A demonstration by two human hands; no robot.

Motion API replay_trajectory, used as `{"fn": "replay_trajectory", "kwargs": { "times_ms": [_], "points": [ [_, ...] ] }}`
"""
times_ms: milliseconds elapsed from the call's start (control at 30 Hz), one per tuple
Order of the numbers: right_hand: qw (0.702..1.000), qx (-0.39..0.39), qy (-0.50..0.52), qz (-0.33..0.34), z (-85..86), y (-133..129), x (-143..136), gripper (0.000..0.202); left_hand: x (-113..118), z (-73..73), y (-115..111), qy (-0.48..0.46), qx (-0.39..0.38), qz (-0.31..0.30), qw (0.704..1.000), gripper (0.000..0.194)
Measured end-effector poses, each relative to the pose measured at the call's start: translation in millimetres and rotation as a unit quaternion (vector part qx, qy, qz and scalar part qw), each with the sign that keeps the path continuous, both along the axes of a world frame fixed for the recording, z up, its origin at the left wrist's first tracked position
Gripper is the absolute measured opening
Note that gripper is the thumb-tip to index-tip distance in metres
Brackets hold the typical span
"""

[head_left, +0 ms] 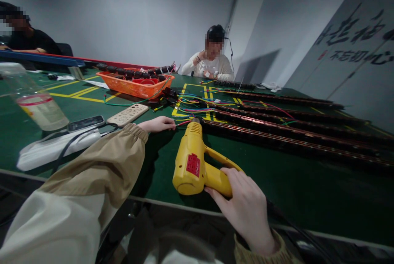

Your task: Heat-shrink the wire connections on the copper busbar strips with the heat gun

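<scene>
My right hand (243, 202) is wrapped round the handle of a yellow heat gun (190, 161) with a red label. The gun's nozzle points away from me, at the wires. To its left, my left hand (160, 124) is closed on the end of a red wire (184, 123), which runs to the right past the nozzle. Long dark strips with copper-coloured lines (277, 135) lie side by side across the right of the green table (160, 182). Coloured wires (197, 110) come out of their left ends.
An orange basket (135, 85) of black parts stands beyond my left hand. At the left are a plastic bottle (43, 108), a phone (86, 124), a beige remote (128, 115) and a white packet (58, 149). One person sits across the table, another at far left.
</scene>
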State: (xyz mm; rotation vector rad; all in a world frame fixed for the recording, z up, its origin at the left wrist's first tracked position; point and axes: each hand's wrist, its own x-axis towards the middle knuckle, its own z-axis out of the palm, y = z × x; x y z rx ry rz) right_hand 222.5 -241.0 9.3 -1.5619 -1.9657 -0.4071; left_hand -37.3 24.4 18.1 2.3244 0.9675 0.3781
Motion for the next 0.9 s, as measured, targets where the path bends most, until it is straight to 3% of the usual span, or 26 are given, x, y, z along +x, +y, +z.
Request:
{"fn": "replay_trajectory", "kwargs": {
  "times_ms": [500, 900],
  "points": [
    [0.994, -0.064, 0.049, 0.078, 9.6, 6, -23, 0.040, 2, 2.1, -2, 0.016, 0.026, 0.001, 1.000, 0.046],
    [0.994, -0.078, 0.055, 0.062, 12.0, 8, -17, 0.038, 3, 4.3, -7, 0.011, 0.024, 0.004, 1.000, 0.045]
  ]
}}
